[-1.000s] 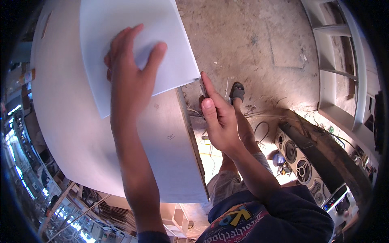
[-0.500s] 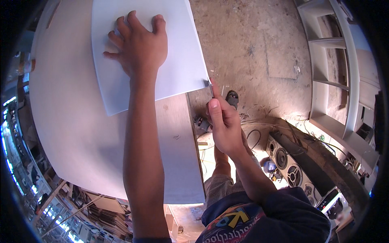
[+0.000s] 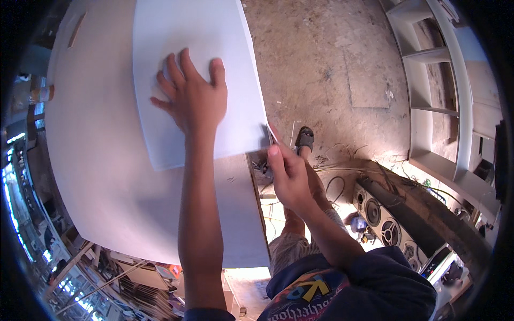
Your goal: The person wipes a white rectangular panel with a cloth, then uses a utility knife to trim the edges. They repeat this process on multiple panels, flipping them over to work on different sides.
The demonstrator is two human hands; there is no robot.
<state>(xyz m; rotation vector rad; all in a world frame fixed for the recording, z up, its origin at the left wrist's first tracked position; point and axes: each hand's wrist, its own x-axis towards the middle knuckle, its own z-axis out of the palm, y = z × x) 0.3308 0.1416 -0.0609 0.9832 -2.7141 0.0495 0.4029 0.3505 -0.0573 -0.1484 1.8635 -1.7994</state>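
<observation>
A white sheet [image 3: 241,80] lies on the pale tabletop [image 3: 107,192], its right edge reaching past the table's side. My left hand [image 3: 201,99] presses flat on the sheet with its fingers spread. At the sheet's near right corner, my right hand [image 3: 292,174] is closed with the thumb on top and the index finger stretched along the sheet's edge. It grips a thin, light, blade-like piece [image 3: 273,136] that meets the sheet's edge; most of this piece is hidden by the fingers.
White open shelving [image 3: 423,109] lies along the right. A loudspeaker unit [image 3: 383,222] and loose cables are on the floor near my legs. My sandalled foot [image 3: 305,138] stands on the worn concrete floor [image 3: 321,59]. Stacked wood pieces [image 3: 142,289] are at the lower left.
The sheet appears lower in the picture, and both hands have shifted nearer with it. My left hand stays spread on it, and my right hand stays closed at its edge.
</observation>
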